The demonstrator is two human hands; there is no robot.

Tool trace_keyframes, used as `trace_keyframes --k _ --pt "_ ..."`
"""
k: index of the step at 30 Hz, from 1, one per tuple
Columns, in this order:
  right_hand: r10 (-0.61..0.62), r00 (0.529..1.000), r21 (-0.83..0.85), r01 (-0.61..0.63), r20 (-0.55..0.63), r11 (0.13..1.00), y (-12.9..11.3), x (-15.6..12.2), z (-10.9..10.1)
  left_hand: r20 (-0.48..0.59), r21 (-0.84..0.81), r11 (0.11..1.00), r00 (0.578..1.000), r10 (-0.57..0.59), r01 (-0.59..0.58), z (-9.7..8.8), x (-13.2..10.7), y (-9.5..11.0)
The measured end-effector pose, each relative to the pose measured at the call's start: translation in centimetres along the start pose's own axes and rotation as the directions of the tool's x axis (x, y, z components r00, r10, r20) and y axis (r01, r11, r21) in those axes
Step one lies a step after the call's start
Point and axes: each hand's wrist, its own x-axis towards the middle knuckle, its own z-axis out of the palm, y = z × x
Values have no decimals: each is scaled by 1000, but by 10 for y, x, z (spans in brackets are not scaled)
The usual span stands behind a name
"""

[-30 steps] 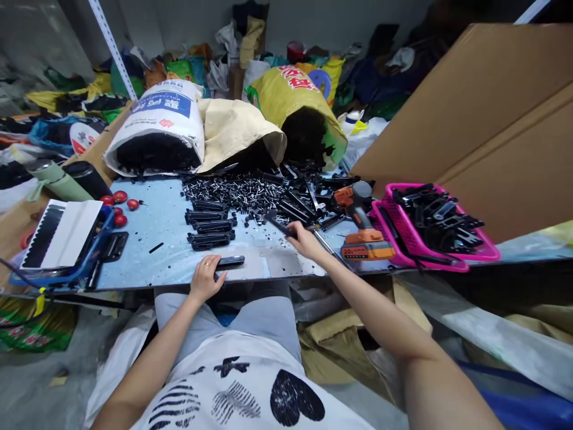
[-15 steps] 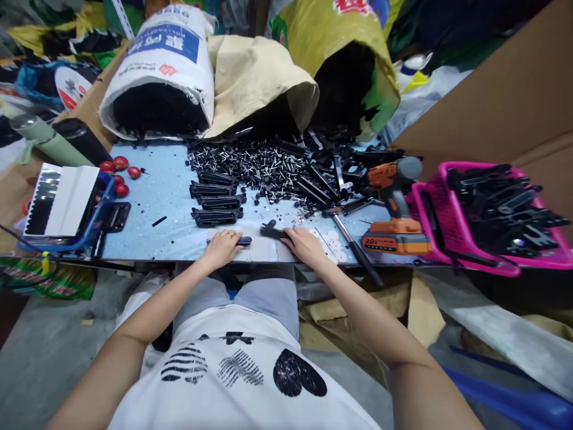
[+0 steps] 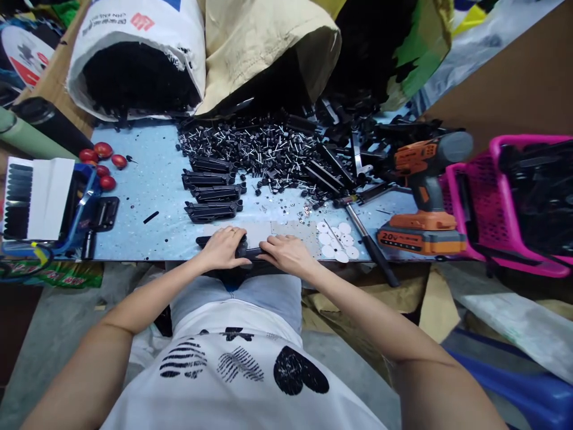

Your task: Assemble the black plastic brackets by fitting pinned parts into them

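Observation:
At the table's front edge my left hand (image 3: 225, 246) is closed over a long black plastic part (image 3: 203, 241), whose left end sticks out past the fingers. My right hand (image 3: 286, 254) grips a slimmer black piece (image 3: 253, 252) from the right. The two pieces meet between my hands; how they join is hidden by my fingers. Just behind, several black assembled parts (image 3: 212, 194) lie stacked in a row. A heap of small black pieces and metal pins (image 3: 255, 143) spreads further back.
To the right lie a hammer (image 3: 369, 242), an orange cordless drill (image 3: 423, 197), white discs (image 3: 335, 242) and a pink basket (image 3: 528, 209) of black parts. On the left are red fruits (image 3: 102, 150) and a blue tray (image 3: 87, 197). Open sacks (image 3: 264, 48) stand at the back.
My right hand has moved left with its black piece to meet the part in my left hand. The view has moved closer to the table.

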Motion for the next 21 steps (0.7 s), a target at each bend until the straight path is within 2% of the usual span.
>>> trace_keyframes --k 5,8,10,13,15,18,21 --pt "8 997 -73 -14 -74 997 -8 3 -18 -167 -43 998 985 30 -38 14 -6 -8" --pt "-22 997 -80 16 -75 997 -7 5 -26 -231 -71 995 972 45 -63 18 -9 -11" --pt "-58 996 -83 52 -69 995 -3 5 -26 -241 -86 994 970 40 -62 19 -11 -11" --pt "-93 993 -75 87 -76 993 11 3 -16 -179 -85 995 983 44 -59 15 -8 -3" --pt "-84 993 -51 80 -85 995 22 -1 -5 -130 -47 993 986 101 -108 9 7 5" --pt "-70 994 6 71 -86 997 36 -10 9 -151 63 986 975 160 -152 -1 53 9" --pt "-20 994 82 29 -106 996 45 -18 15 -189 104 994 982 -2 22 -9 114 3"
